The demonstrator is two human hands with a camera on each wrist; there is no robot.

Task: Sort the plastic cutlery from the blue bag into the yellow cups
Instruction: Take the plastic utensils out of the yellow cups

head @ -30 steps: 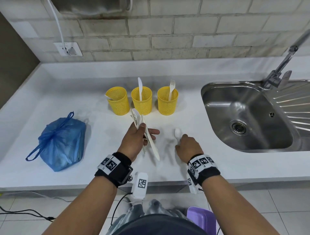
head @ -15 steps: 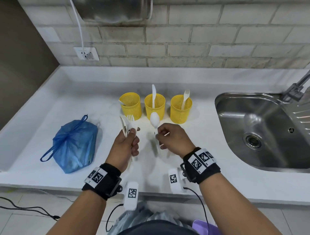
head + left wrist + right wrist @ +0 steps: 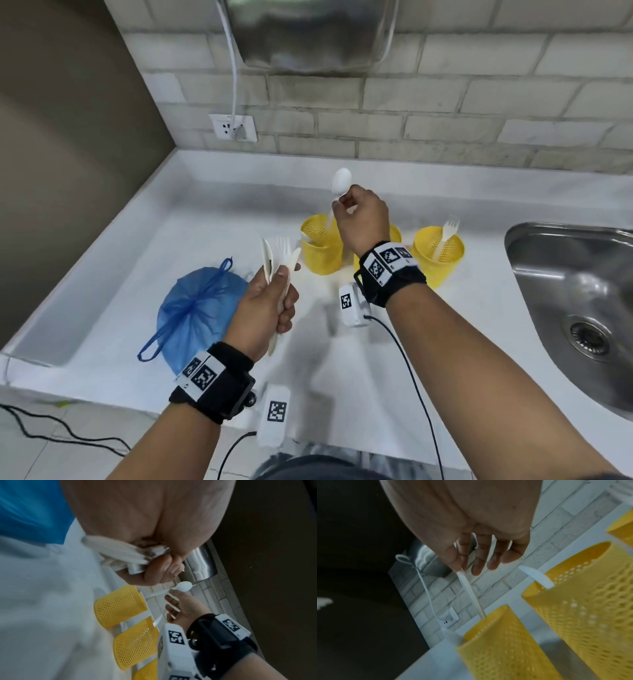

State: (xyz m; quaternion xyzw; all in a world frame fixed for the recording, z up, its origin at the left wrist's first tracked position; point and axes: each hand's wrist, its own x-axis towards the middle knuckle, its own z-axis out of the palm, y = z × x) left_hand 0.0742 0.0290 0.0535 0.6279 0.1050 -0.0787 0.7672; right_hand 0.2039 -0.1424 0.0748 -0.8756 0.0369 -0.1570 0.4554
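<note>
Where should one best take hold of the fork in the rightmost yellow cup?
Pinch the fork just under its tines, coming from above. It stands handle down in the rightmost yellow cup, leaning on the rim, so only that upper part is free.

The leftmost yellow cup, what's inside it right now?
In the leftmost yellow cup, the handle of the white spoon pinched by the right hand dips past the rim, and another white piece leans at its left rim. The mesh wall hides the bottom.
</note>
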